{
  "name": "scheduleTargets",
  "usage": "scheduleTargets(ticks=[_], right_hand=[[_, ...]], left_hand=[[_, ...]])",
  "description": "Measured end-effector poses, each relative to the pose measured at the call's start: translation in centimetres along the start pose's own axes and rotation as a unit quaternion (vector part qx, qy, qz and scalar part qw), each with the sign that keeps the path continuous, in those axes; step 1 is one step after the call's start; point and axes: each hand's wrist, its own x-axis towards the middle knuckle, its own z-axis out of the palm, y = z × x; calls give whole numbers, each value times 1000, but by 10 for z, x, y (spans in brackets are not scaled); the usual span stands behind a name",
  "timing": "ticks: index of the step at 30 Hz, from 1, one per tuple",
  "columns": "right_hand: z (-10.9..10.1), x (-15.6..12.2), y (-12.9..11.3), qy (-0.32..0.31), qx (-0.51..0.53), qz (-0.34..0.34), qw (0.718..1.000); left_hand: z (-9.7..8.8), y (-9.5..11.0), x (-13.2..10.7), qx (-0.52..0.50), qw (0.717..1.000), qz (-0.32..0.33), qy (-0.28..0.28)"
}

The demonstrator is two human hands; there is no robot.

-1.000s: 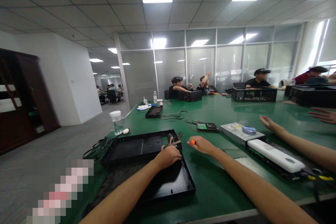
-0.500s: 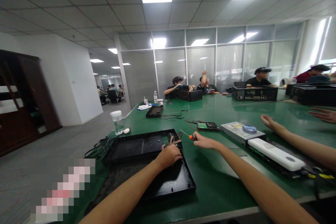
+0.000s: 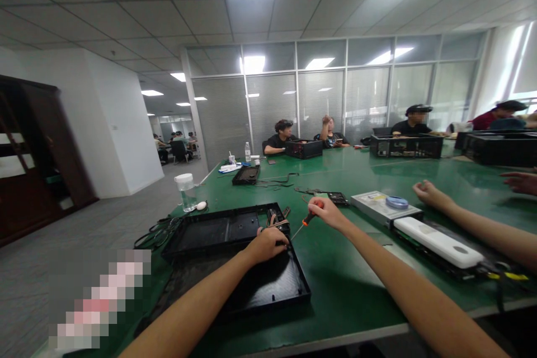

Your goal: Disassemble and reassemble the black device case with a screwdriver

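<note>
My right hand [image 3: 328, 213] is wrapped round the handle of a screwdriver [image 3: 308, 218], black with red-orange parts. Its thin shaft slants down and left, the tip close to the fingertips of my left hand [image 3: 268, 244]. Those fingers are curled together at the right side of an open black plastic case [image 3: 289, 282]; whatever they pinch is hidden. Just beyond them, striped ribbon cables [image 3: 274, 222] lie at the corner of the case's far section [image 3: 222, 236]. The case rests on the green table [image 3: 335, 313].
To the right lie a silver drive [image 3: 373, 205] with a blue tape roll [image 3: 396, 202] on it, and a white elongated device [image 3: 438, 241]. Another person's forearm [image 3: 470, 224] reaches in there. A lidded jug [image 3: 187, 196] stands left, beside black cables [image 3: 157, 233].
My right hand has tilted the screwdriver: its tip pointed up and left, now down toward my left hand. My left hand stays at the case. The neighbour's fingers have curled.
</note>
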Motion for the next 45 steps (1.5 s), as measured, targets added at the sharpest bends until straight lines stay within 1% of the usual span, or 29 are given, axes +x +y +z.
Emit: scheduleTargets(ticks=[3,5,9,17,20,25,29,32,35,37,40,43,45], right_hand=[[9,-3,-3,-12,-45,-11,999],[12,-4,-6,-13,-67,-21,997],[11,-5,-11,-10,-86,-38,995],[8,-6,-16,-16,-92,-43,995],[7,-6,-16,-13,-91,-48,995],[4,-6,-23,-37,-112,-54,992],[5,-6,-29,-26,-132,-72,988],[7,-7,-28,-17,-135,-78,988],[7,-8,-27,-27,-144,-78,986],[6,-8,-31,-32,-161,-80,983],[4,-10,-48,-41,-240,-78,967],[2,-13,-75,-72,-355,-72,929],[3,-14,-94,-99,-400,-71,909]], left_hand=[[-1,3,0,-33,997,-65,6],[-1,4,0,-41,996,-77,6],[-1,3,0,-8,998,-58,-1],[-4,3,0,37,999,-31,-15],[-4,3,0,37,999,-26,-17],[-4,3,-1,39,999,-31,-16],[-5,5,-1,35,999,-31,-18],[-5,6,-1,39,998,-34,-20],[-6,7,0,38,998,-34,-23],[-7,8,0,35,999,-31,-22],[-7,7,0,36,999,-28,-21],[-5,7,-1,44,998,-30,-17],[-4,7,-2,50,998,-34,-13]])
